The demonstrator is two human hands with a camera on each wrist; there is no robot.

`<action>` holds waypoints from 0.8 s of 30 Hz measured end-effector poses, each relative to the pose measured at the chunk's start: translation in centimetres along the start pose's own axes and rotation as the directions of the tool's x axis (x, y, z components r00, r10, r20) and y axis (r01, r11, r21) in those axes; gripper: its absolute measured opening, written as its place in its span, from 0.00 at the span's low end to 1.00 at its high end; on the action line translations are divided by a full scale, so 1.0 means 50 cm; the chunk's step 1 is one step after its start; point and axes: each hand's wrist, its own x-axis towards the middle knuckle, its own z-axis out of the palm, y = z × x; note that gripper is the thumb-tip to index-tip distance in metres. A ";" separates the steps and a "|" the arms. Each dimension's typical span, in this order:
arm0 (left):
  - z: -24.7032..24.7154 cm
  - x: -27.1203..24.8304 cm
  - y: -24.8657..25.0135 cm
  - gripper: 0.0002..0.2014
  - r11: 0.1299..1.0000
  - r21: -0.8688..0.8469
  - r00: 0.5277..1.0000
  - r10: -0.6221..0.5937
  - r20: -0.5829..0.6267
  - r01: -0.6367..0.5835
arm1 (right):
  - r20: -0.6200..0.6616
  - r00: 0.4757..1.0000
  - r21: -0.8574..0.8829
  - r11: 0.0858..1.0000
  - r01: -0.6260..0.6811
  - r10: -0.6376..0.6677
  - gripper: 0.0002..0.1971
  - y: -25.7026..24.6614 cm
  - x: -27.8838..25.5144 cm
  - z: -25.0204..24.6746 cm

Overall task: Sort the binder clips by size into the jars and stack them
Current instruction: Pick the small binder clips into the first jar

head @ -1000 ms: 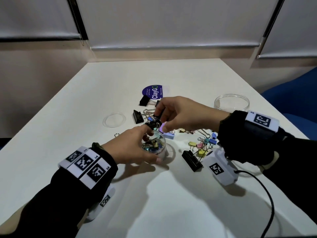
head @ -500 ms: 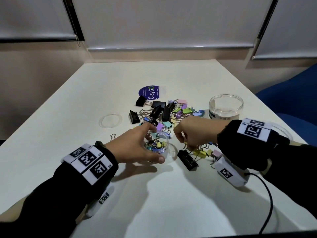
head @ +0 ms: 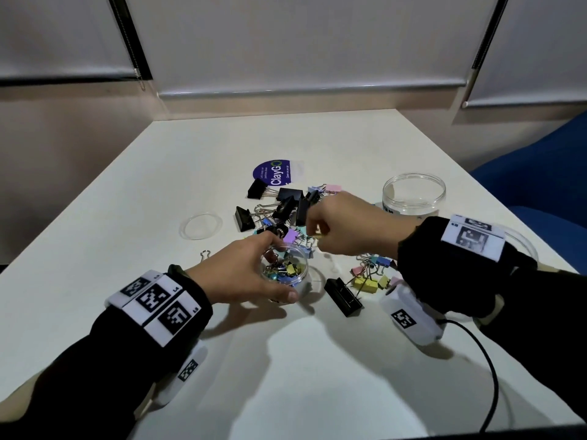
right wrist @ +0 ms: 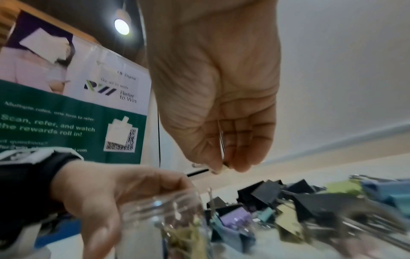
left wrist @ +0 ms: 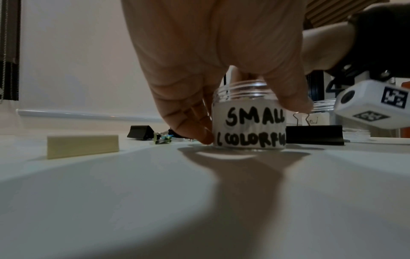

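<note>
My left hand (head: 251,274) grips a small clear jar (head: 287,269) labelled "SMALL (COLORFUL)" (left wrist: 249,122), which stands on the white table and holds several small coloured clips. My right hand (head: 343,231) hovers just right of and above the jar's mouth and pinches a small yellow binder clip (head: 317,235) by its wire (right wrist: 221,145) between thumb and fingertips. A heap of black and pastel binder clips (head: 286,208) lies behind the jar. More pastel clips (head: 370,274) and a large black clip (head: 343,296) lie to the right. A wider empty jar (head: 413,193) stands at the far right.
A clear lid (head: 200,224) lies left of the heap, with a loose wire handle (head: 205,255) near it. A purple round sticker (head: 272,173) lies behind the clips. A second lid (head: 521,246) shows behind my right wrist. A cable (head: 489,376) runs off the table's front right.
My right hand dropped to the pastel clips right of the jar, picked up a small yellow clip and has risen back toward the jar's mouth. My left hand kept its hold on the jar.
</note>
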 end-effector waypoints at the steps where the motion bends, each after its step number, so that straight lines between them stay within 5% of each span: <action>1: 0.001 0.001 0.000 0.37 1.000 0.001 1.000 0.001 -0.001 -0.001 | -0.035 0.999 0.059 0.998 0.018 -0.016 0.14 -0.009 0.004 -0.007; 4: 0.001 0.002 0.002 0.33 1.000 -0.009 1.000 0.021 -0.001 -0.021 | -0.076 0.996 0.174 0.983 0.053 -0.040 0.21 -0.025 0.010 -0.024; 8: 0.000 0.002 -0.002 0.35 1.000 -0.029 1.000 0.004 0.011 -0.004 | -0.079 0.995 0.152 0.987 -0.052 0.065 0.21 0.011 0.024 -0.030; 12: -0.002 0.002 -0.004 0.36 1.000 -0.024 1.000 0.000 0.025 0.001 | 0.086 0.980 0.151 0.970 -0.193 0.181 0.18 0.042 0.040 -0.005; 20: -0.002 0.002 -0.003 0.37 1.000 -0.009 0.999 -0.004 0.032 0.004 | 0.158 0.976 0.013 0.989 -0.151 0.147 0.12 0.023 0.041 0.002; 24: -0.001 0.003 -0.005 0.37 1.000 -0.016 1.000 0.000 0.030 0.000 | 0.331 0.931 -0.019 0.987 -0.157 0.154 0.05 0.028 0.005 -0.017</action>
